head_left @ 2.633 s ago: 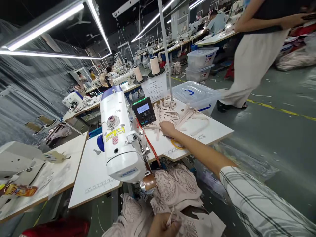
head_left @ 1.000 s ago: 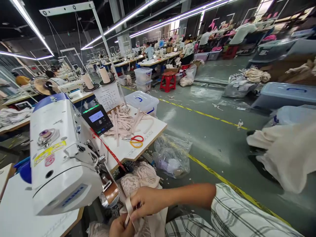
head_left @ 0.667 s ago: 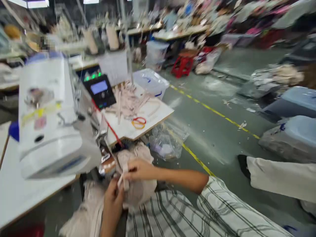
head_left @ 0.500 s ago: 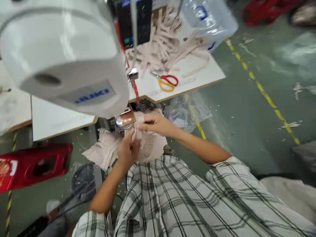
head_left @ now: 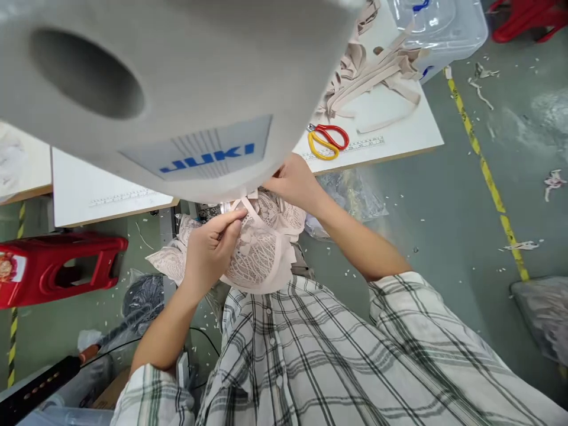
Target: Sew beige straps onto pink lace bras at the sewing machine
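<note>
A pale pink lace bra [head_left: 257, 260] hangs below the head of a white sewing machine [head_left: 213, 77], one cup facing me. My left hand [head_left: 210, 248] pinches its edge near a narrow strap, thumb and forefinger together. On the far side, my right hand [head_left: 295, 183] has its fingers closed at the bra's upper part; the machine head partly hides the fingertips. The needle area is hidden behind the machine head. More lace fabric [head_left: 171, 254] lies to the left, behind my left hand.
Scissors with red and yellow handles [head_left: 327, 142] lie on the white table [head_left: 399, 130], near beige fabric strips [head_left: 373, 77] and a clear plastic box [head_left: 461, 29]. A red stool [head_left: 97, 254] stands at left. Plastic bags [head_left: 350, 195] lie on the floor beyond my right arm.
My head has moved nearer the machine, which fills more of the view. My right hand has gone up and away, partly behind the machine head. The left hand has shifted left, and the cup shows more fully.
</note>
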A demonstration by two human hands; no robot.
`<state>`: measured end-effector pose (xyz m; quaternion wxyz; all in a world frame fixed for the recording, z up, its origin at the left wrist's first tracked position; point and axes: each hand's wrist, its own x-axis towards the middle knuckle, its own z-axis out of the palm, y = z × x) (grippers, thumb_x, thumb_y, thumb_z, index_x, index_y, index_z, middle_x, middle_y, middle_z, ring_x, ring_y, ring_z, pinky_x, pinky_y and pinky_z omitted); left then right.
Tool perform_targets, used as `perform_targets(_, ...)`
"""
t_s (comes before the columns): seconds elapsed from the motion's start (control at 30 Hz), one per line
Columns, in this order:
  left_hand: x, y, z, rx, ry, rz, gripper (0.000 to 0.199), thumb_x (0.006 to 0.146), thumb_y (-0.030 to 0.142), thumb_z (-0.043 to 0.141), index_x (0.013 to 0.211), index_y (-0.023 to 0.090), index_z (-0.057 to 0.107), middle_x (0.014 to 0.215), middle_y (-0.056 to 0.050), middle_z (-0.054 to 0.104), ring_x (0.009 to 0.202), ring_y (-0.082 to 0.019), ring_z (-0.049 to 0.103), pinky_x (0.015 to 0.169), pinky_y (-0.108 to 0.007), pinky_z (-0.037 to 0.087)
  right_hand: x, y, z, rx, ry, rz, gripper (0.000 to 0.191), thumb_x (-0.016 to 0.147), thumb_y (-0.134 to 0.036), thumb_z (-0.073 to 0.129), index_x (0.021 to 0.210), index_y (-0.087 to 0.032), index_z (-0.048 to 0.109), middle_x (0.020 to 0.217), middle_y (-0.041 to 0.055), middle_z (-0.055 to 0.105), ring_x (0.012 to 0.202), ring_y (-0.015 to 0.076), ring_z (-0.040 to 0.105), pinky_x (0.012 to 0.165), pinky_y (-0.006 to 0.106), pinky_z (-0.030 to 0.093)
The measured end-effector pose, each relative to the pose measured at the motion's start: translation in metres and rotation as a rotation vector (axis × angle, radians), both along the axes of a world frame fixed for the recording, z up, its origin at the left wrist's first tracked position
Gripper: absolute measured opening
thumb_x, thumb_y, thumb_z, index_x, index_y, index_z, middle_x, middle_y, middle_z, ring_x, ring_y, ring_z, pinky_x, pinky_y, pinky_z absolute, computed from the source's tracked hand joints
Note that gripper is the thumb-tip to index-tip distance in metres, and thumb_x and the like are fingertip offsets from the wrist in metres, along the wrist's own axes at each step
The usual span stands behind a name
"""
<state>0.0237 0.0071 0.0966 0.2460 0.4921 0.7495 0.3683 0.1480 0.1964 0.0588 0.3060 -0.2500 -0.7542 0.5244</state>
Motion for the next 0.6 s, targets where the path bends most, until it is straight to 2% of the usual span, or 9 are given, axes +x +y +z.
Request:
perform_targets(0.13,-0.004,0.000,0.006,-0.068,-0.004,-0.014,0.027,0.096,0.033,0.058,0.115,0.026,0.076,0.114,-0.002,0.077,0.105,-0.020,0.072,0.078,-0.024,0.059,-0.015,0.003,-0.002,0.161,0.031,-0.006,0.011,0.085,-0.029,0.066,0.088,-0.019,0.063,0.097,0.0051,0.065,0.087,0.0188,0.061,0.084,0.036,0.052)
perform_targets(0.27,-0.003,0.000,0.005,-0.095,0.001,-0.028,0.029,0.096,0.035,0.057,0.117,0.026,0.076,0.113,-0.002,0.077,0.100,-0.021,0.073,0.075,-0.025,0.060,-0.021,0.004,-0.007,0.242,0.008,-0.012,0.007,0.086,-0.026,0.061,0.089,-0.020,0.061,0.100,0.0045,0.062,0.089,0.0196,0.059,0.087,0.041,0.053)
perform_targets(0.4,-0.001,-0.001,0.003,-0.076,0.014,-0.036,0.030,0.096,0.037,0.057,0.118,0.027,0.075,0.115,-0.003,0.077,0.107,-0.022,0.072,0.080,-0.026,0.061,-0.022,0.004,-0.006,0.237,-0.033,0.031,0.011,0.089,-0.029,0.060,0.086,-0.018,0.059,0.096,0.0039,0.059,0.089,0.0189,0.058,0.088,0.040,0.053)
perform_targets(0.6,0.002,-0.002,0.004,-0.043,0.013,-0.074,0.030,0.096,0.033,0.057,0.118,0.024,0.075,0.114,-0.003,0.077,0.105,-0.021,0.073,0.079,-0.025,0.061,-0.021,0.006,-0.001,0.204,-0.060,0.071,0.021,0.090,-0.036,0.063,0.081,-0.018,0.058,0.101,0.0049,0.056,0.097,0.0214,0.057,0.092,0.042,0.051)
